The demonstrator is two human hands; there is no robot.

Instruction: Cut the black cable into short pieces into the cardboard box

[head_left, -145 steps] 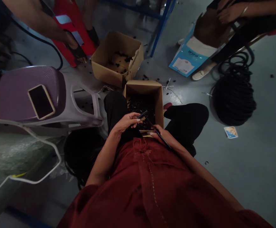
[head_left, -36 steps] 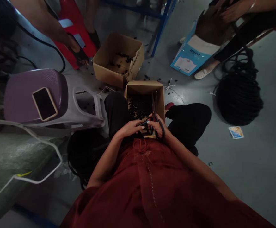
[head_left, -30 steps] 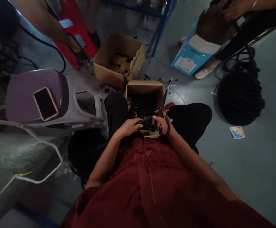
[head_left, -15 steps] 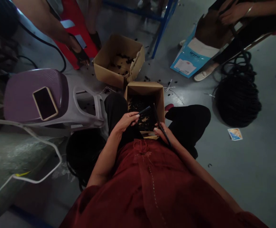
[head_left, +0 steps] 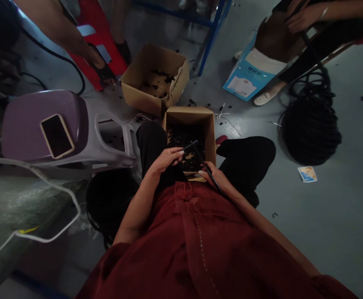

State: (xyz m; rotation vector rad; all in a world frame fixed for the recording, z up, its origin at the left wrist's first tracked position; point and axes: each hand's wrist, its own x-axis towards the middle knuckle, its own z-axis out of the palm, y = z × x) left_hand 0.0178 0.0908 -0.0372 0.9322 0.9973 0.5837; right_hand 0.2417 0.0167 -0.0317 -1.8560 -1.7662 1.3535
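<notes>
1. The person's left hand point(head_left: 165, 160) has its grip closed on one end of a slim black strip point(head_left: 203, 160), which looks bent to a point above the box; the right hand point(head_left: 214, 176) has its grip pinched on the strip's longer length.
2. The strip sits over an open cardboard box point(head_left: 208, 128) at lower centre, just in front of the person's knees.
3. Dark scraps point(head_left: 184, 139) cover that box's floor thickly, with a little cardboard showing through.
4. A second cardboard box point(head_left: 137, 89), upper centre, holds a thinner scatter of dark scraps point(head_left: 159, 79).
5. Stray black bits point(head_left: 192, 101) dot the floor between the boxes.
6. A thick coil of black cord point(head_left: 310, 133) lies on the floor at centre right.
7. A phone point(head_left: 56, 136) rests on a purple plastic stool point(head_left: 22, 133) at left.
</notes>
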